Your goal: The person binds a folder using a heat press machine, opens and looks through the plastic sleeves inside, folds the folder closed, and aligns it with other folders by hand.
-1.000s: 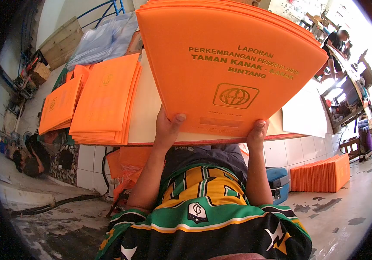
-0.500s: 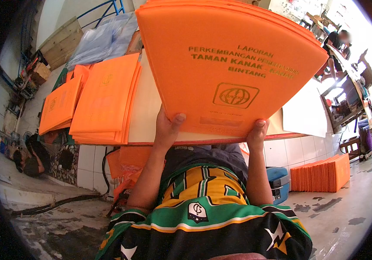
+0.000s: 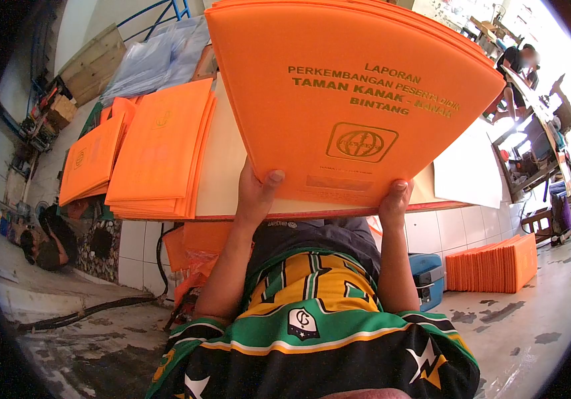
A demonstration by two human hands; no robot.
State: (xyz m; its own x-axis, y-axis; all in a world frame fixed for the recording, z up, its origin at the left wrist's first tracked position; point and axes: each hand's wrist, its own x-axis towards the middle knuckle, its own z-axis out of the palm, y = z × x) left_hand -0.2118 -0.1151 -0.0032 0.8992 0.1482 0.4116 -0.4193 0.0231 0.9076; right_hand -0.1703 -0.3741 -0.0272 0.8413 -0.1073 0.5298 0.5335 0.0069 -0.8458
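A thick stack of orange folders [image 3: 358,100] with gold lettering and a globe emblem is held up above the table [image 3: 222,156]. My left hand [image 3: 257,193] grips its lower left corner, thumb on the front cover. At the lower right corner my right hand [image 3: 395,199] holds it the same way. The other fingers of both hands are mostly hidden behind the stack. Left of it, a pile of orange folders [image 3: 159,149] lies on the table, with a smaller orange pile [image 3: 90,163] beside it.
Clear plastic sheets [image 3: 159,56] lie at the table's back left. A row of orange folders [image 3: 491,265] stands on the floor at right, near a blue box [image 3: 426,279]. A person [image 3: 515,63] is at the back right; another person [image 3: 49,246] is at far left.
The camera view has shifted very slightly. Both hands keep their hold on the stack, which has barely moved.
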